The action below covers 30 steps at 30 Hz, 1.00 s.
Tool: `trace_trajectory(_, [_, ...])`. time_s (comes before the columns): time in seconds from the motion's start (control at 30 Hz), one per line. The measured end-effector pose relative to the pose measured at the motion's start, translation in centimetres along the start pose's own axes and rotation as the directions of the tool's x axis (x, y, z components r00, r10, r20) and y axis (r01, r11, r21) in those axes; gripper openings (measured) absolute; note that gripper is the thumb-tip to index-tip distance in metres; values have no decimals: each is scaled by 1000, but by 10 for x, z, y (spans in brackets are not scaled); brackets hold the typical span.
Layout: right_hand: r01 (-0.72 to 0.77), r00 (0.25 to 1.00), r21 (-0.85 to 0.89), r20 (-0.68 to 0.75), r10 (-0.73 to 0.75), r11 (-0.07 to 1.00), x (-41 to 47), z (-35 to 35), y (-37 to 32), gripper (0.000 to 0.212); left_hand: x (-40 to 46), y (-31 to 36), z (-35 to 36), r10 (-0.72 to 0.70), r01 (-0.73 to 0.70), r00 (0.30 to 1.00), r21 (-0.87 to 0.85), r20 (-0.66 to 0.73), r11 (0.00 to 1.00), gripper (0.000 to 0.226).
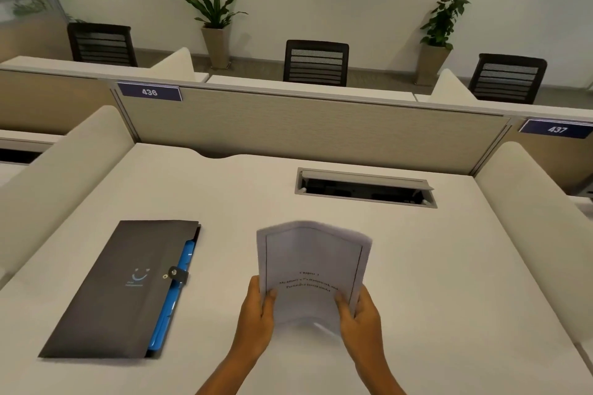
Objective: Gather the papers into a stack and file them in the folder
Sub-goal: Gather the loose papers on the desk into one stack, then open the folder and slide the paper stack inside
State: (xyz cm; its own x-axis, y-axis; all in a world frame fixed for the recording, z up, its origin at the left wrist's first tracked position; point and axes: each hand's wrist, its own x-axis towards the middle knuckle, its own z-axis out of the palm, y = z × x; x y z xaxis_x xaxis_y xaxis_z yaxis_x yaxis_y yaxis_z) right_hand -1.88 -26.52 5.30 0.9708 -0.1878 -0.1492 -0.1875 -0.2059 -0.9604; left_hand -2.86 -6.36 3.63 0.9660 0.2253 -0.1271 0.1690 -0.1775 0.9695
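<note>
— What did the person's arms look like?
— Both forearms were bare, no sleeves in view. The left grip and the right grip wore no gloves.
— Any rings, a watch?
— None that could be made out; the picture was too soft.

- Papers: a gathered white stack at lower centre of the frame, held upright and slightly bowed, the front sheet printed with a thin black border and a blurred heading.
- Folder: dark grey, lying flat and closed at lower left, snap tab on its right edge, blue inner pockets showing along that edge.
</note>
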Motion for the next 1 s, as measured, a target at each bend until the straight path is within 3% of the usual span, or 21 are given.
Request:
trace_trajectory(0.07, [-7, 1000, -30, 28, 8, 1000, 5, -4, 0, 35, 7, -2, -8, -7, 6, 1000, 33, 13, 999, 24])
trace_trajectory(0.17, [-104, 992, -58, 69, 108, 993, 10, -11, 10, 20, 18, -9, -28, -57, 56, 998, 139, 3, 989, 29])
trace_trajectory(0.27, [-211, 975, -83, 61, 216, 974, 9, -17, 26, 14, 21, -22, -61, -11, 69, 985, 333, -173, 940, 28])
trace_trajectory(0.37, [-294, 954, -67, 42, 297, 953, 6, -23, 41, 15, 26, -39, -100, 133, 99, 933, 596, -333, 796, 25])
trace_trajectory(0.43, [-333, 942, -63, 28, 336, 941, 4, -27, 49, 17, 33, -48, -126, 146, 187, 913, 708, -381, 681, 32])
trace_trajectory(0.67, [-388, 920, -134, 3, 392, 912, 5, -35, 54, 19, 55, -81, -183, -52, 363, 921, 805, -385, 469, 92])
trace_trajectory(0.83, [-392, 919, -148, -12, 394, 908, 5, -38, 53, 18, 67, -86, -189, -64, 306, 948, 842, -311, 444, 73])
trace_trajectory(1.0, [-381, 924, -116, -17, 381, 917, 1, -43, 51, 20, 76, -79, -193, -88, 305, 951, 852, -296, 425, 75])
